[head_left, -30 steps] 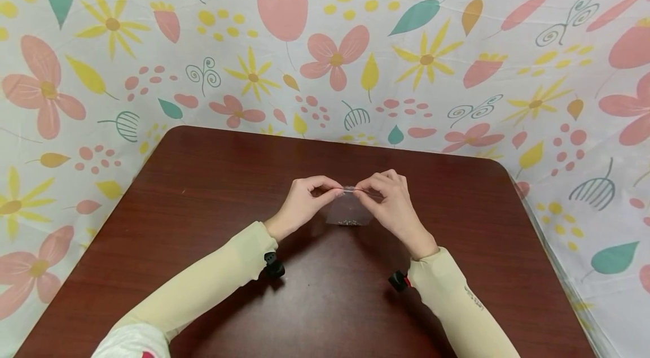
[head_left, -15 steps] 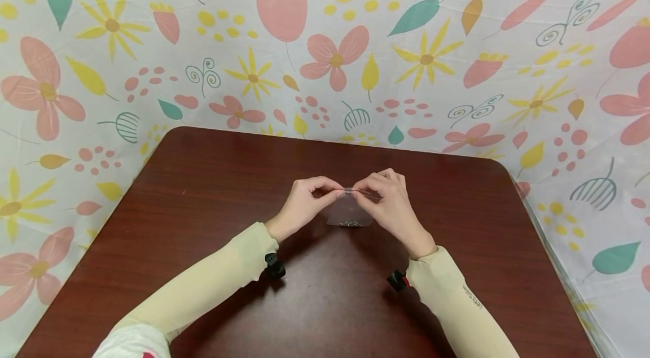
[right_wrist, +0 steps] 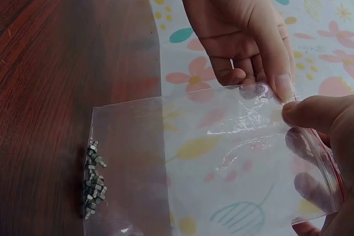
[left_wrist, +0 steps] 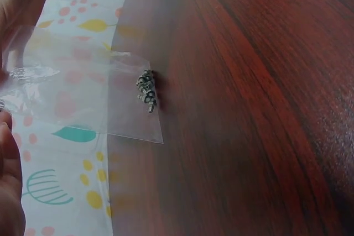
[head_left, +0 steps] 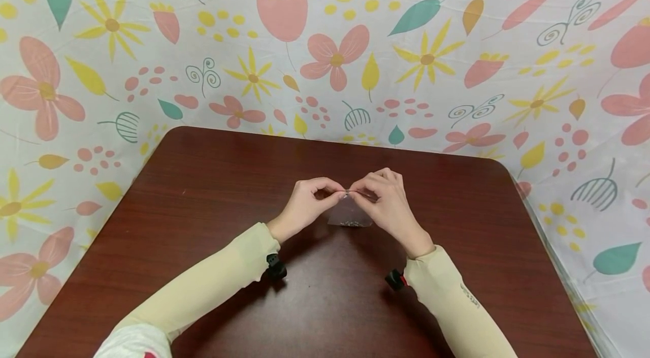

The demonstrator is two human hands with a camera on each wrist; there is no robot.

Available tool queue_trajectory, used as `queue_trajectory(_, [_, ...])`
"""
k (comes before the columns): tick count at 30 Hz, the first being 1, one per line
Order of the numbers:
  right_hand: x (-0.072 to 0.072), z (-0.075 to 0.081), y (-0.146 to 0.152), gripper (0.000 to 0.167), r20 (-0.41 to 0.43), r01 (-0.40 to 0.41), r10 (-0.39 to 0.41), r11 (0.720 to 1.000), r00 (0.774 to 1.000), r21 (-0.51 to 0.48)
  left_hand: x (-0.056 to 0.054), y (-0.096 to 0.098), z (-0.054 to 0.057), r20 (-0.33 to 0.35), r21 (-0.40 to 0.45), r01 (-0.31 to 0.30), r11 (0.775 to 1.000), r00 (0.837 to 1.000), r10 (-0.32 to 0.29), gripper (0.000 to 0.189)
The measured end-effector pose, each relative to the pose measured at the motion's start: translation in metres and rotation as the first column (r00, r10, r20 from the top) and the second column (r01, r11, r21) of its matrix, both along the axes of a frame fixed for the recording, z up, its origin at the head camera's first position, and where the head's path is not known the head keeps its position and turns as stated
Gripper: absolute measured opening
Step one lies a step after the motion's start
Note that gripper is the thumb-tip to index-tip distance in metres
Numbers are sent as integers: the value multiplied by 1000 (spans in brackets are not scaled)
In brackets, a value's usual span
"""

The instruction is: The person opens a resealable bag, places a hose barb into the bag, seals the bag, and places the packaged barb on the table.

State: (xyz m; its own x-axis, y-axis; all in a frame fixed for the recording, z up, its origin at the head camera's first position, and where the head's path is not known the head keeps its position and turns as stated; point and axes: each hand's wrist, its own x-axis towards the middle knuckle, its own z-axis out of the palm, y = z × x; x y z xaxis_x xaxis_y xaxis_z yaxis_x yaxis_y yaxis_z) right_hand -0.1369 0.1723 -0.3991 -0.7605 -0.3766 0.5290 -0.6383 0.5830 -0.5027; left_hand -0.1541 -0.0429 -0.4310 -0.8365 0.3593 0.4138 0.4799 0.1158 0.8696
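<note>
A clear zip-lock bag point(head_left: 345, 212) hangs between both hands over the table. Small metal bolts point(right_wrist: 95, 186) lie heaped along its bottom edge. My left hand point(head_left: 311, 201) pinches the bag's top edge between thumb and index finger. From the other side, my right hand point(head_left: 390, 202) pinches the same edge, fingertips meeting the left ones near the middle. In the right wrist view, a red-lined seal strip point(right_wrist: 326, 164) runs along the top, with right fingers showing through the plastic. The left wrist view shows the bolts point(left_wrist: 146, 89) low in the bag.
The dark reddish-brown table point(head_left: 228, 177) has rounded far corners. A white cloth printed with flowers and leaves point(head_left: 325, 19) hangs behind it and at both sides. Black wrist cameras point(head_left: 276, 266) sit below the sleeved wrists.
My right hand has slid slightly left along the bag's top edge, closing the small gap between the two pinches. The left hand has shifted barely right.
</note>
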Motion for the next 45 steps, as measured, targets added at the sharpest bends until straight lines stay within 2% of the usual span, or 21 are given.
queue_trajectory(6, [-1,-2,2,11,8,-5,5,1000,1000,-15,-1,-1,2,-9,-5,19,1000,1000,-19,5])
queue_trajectory(13, [-2,-6,11,15,30,11,-9,998,1000,-61,-2,-7,4,18,9,-12,1000,1000,12,5])
queue_trajectory(23, [-1,-5,13,13,24,26,-24,997,999,-69,-2,-6,4,37,-19,-6,1000,999,7,5])
queue_trajectory(29, [-2,-8,15,15,57,47,-41,993,998,-110,-2,-6,5,23,-16,-6,1000,1000,6,7])
queue_trajectory(38, [-1,-13,27,16,97,68,-53,986,994,-152,-3,-16,2,30,-34,-57,998,998,58,5])
queue_trajectory(45, [0,-13,29,15,95,66,-53,987,994,-145,0,-14,4,58,-20,-32,999,998,33,5])
